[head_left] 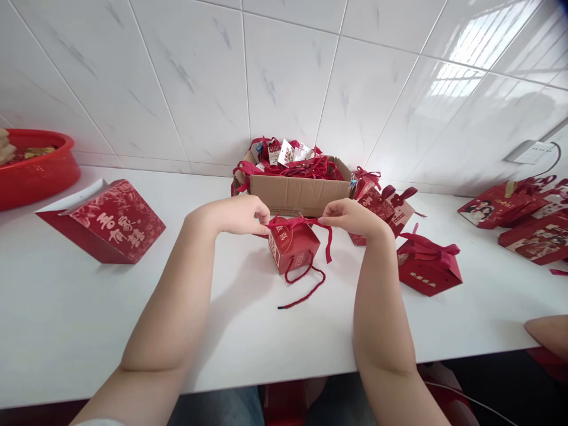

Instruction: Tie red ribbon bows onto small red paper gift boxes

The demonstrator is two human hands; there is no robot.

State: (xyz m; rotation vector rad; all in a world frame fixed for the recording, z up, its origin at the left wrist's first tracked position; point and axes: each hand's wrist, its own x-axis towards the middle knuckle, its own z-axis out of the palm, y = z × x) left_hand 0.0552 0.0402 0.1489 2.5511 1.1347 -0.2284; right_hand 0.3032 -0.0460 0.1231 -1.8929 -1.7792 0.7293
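The left hand (242,214) and the right hand (350,218) were bare. So were both forearms, full and smooth, uncovered to the elbow. At the bottom left edge a thin strip of white sleeve (95,422) showed on the left upper arm. Below the near edge of the counter (66,331) the lap was clothed in blue-grey denim trousers (222,408).

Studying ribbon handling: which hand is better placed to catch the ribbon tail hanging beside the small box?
Probably right: the right hand pinches the ribbon just above that tail; the left hand is across the small box.
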